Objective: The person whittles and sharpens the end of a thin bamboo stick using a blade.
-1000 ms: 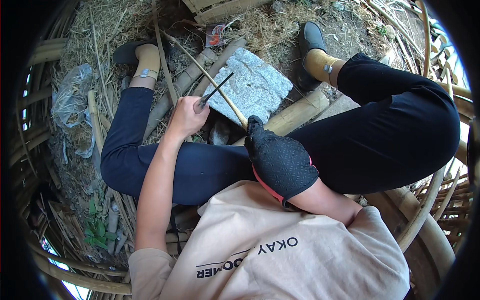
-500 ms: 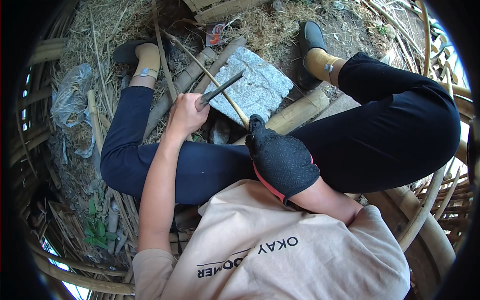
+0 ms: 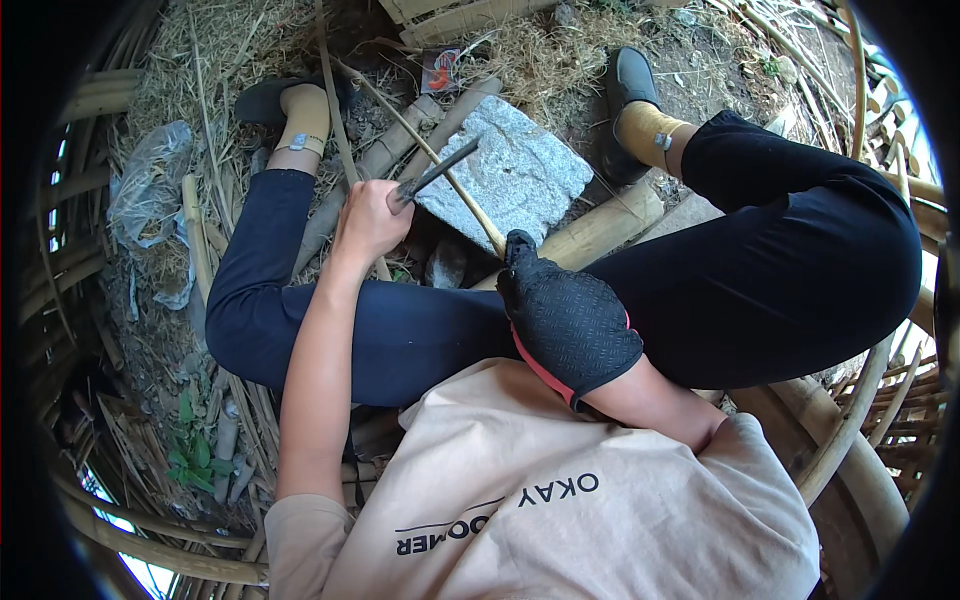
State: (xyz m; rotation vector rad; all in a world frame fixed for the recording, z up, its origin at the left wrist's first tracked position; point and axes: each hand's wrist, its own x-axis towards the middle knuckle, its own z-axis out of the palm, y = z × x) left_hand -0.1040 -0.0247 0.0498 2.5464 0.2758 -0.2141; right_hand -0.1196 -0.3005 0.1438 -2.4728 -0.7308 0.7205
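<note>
My bare left hand [image 3: 368,222] is closed round the handle of a dark, narrow-bladed knife [image 3: 448,165]. The blade points up and to the right, crossing over a thin bamboo strip [image 3: 480,213]; whether they touch I cannot tell. My right hand [image 3: 572,320], in a black textured glove with pink edging, grips the near end of that strip close to my lap. From there the strip slants away to the upper left. Below the blade and strip lies a rough grey stone block [image 3: 540,180]. The fingertips of both hands are mostly hidden.
My legs [image 3: 420,335] spread around the stone. Thick bamboo poles [image 3: 610,225] lie beside and under it. Straw [image 3: 220,50] covers the ground, with a crumpled plastic bag [image 3: 150,185] at the left. Bamboo slats [image 3: 75,270] and curved poles [image 3: 850,440] surround me.
My left hand and the knife have shifted slightly left and away from me along the strip. My right hand keeps its hold on the strip. The whole view has drifted a little.
</note>
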